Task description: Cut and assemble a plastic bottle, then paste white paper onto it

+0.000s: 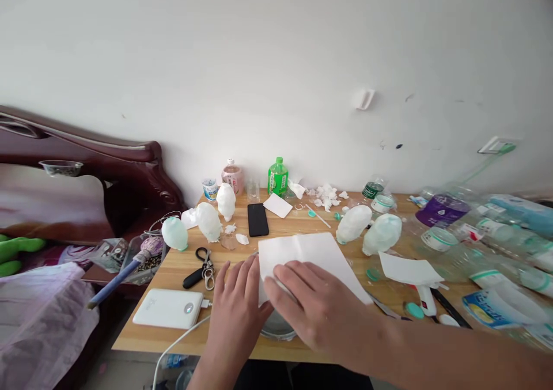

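A flat sheet of white paper (311, 252) lies in front of me, with a faint fold near its far edge. Under its near edge sits a clear round plastic container (276, 325), mostly hidden by my hands. My left hand (235, 309) rests at the paper's left edge, its fingers stretched out and its thumb close to the container. My right hand (313, 303) is bent over the paper's near part, fingers curled on it above the container; what lies beneath them is hidden. Just left are keys (208, 272) with a black fob and a white power bank (168, 309).
White paper-covered balloon shapes stand left (208, 222) and right (354, 224). A black phone (258, 220), green bottle (277, 177) and torn paper scraps (327, 195) are at the back. Scissors (382, 305) and several clear bottles (501, 234) crowd the right. A white cable (173, 344) crosses the front left.
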Demonstrator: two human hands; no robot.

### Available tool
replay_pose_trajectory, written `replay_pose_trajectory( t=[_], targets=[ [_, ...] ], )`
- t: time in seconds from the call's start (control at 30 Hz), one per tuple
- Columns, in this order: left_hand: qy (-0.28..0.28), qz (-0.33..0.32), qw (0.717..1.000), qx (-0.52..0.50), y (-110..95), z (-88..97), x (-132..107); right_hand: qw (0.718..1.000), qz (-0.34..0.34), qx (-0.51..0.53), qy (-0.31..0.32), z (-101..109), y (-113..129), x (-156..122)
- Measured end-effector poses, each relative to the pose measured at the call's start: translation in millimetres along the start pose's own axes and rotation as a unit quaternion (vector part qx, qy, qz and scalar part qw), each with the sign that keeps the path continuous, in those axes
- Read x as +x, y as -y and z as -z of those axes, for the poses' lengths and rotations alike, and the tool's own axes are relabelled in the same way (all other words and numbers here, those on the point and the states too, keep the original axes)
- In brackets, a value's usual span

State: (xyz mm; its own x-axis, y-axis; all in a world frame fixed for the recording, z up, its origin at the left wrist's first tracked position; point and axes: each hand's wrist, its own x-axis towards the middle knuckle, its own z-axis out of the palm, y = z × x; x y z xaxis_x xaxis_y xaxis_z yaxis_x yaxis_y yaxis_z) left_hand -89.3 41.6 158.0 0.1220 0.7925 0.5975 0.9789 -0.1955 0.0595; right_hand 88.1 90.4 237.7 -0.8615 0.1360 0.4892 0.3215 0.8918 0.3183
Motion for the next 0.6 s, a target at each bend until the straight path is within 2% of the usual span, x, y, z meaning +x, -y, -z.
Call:
replay_pose_trajectory(
  t=[0.07,0.17,0.27,0.4,0.5,0.6],
  targets=[
    [-0.006,-0.007,1.0,0.009,1,-0.5,-1,1.0,0.006,0.03,0.006,-6,8,-8],
    [-0.021,-0.016,1.0,0.016,2,0.1,-1,0.999,0.027,0.038,-0.002,-8,6,-16],
    [-0.011,-0.015,1.0,-0.01,-1,3.3,1,0.999,0.025,-0.022,-0.006,-8,-5,-21],
    [0.013,-0.007,0.999,-0.051,-7,7.2,2,0.997,0.02,-0.064,0.047,-17,-22,-27],
    [0.015,-0.003,0.998,-0.056,-9,6.8,2,0.994,0.059,-0.061,0.068,-24,-33,-33],
    [0.044,0.0,0.996,-0.079,-9,5.5,2,0.99,0.089,-0.067,0.091,-26,-41,-37]
  ],
)
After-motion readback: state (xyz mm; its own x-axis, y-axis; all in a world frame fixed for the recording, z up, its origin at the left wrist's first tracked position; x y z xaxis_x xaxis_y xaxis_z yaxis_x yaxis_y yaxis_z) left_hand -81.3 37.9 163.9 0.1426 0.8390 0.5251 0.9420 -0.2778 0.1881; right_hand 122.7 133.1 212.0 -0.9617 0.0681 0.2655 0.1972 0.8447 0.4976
